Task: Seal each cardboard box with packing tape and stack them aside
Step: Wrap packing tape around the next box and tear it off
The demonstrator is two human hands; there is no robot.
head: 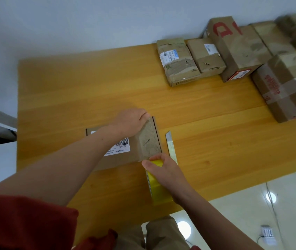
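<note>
Centrally, rectangular cardboard box (133, 154), yellow tape roll (155, 186)

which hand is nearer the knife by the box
Right. Right hand, holding the tape roll, is beside the knife; left hand grips the box at its far edge.

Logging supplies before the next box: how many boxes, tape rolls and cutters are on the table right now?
Cardboard boxes: 7, the front box plus six in the far-right group, farthest ones blurred
Yellow tape roll: 1
Box cutter: 1
Total: 9
</note>
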